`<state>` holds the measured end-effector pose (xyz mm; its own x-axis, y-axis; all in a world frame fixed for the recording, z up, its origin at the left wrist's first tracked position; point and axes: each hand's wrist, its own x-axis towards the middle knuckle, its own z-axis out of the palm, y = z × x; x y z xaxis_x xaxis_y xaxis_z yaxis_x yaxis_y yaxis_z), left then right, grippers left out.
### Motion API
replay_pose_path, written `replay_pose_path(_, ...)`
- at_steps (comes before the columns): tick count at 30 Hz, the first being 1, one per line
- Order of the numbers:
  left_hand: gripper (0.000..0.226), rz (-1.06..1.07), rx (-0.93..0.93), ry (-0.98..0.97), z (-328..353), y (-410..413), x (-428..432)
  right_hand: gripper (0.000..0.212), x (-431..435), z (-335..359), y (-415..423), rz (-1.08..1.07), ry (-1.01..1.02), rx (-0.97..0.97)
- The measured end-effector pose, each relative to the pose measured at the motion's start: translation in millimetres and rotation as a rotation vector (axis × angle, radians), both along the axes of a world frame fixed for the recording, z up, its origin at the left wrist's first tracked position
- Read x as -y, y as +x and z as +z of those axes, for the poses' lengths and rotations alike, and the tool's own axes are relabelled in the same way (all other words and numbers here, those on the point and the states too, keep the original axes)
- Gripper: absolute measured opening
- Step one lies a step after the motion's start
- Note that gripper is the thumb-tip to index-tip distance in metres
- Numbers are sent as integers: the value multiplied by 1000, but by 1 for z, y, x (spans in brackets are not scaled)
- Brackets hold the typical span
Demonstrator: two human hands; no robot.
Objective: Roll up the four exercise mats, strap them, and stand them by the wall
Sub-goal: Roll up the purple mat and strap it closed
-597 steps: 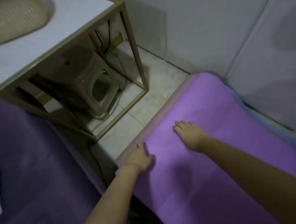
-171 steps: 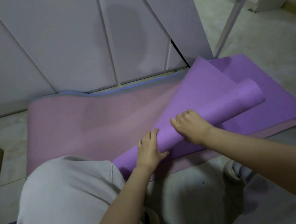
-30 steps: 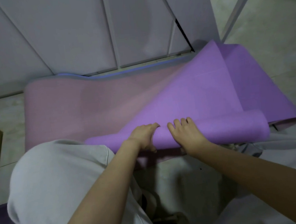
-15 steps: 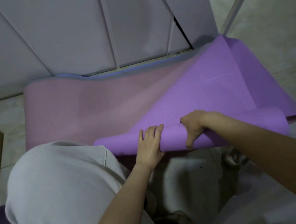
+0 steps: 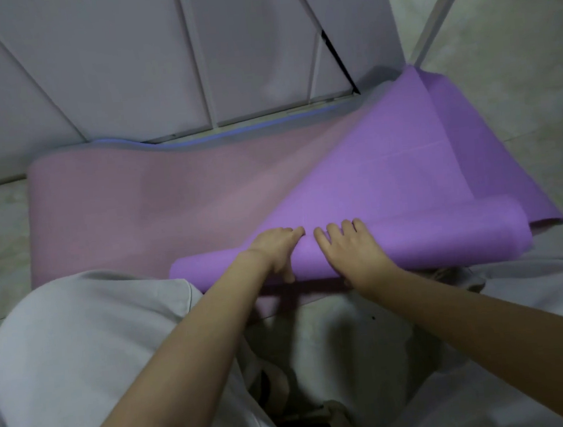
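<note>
One mat of four was barely started, tbh. Nearest, the left hand was curled round the roll of the purple mat, thumb tucked under. The right hand was pressed on top, fingers laid flat and slightly spread. Most of it was left unrolled over a pink mat on the tiled floor. Nothing was strapped yet. Pale wall panels were seen behind.

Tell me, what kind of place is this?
Probably a room at home, perhaps a bedroom: white panelled cupboard doors, a pale tiled floor, and a purple exercise mat partly rolled on a pink mat.
</note>
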<state>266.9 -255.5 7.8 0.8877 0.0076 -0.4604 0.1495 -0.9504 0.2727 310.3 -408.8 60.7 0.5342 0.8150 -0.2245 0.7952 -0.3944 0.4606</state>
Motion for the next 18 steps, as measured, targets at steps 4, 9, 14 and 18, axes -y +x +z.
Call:
replay_pose_path(4,87,54,6,-105,-7,-4,4,69,-1,8,8,27,-142,-190)
replay_pose_path(9,81,255,283,-145,-22,-30,22,70,-13,14,17,-70,-138,-258)
replay_pose_path(14,83,392,480,-96,-35,-48,53,74,-20,17,29,-175,-224,-318)
replay_pose_path(18,98,372,552,-29,-45,-54,65,76,-20,22,40,-273,-285,-440)
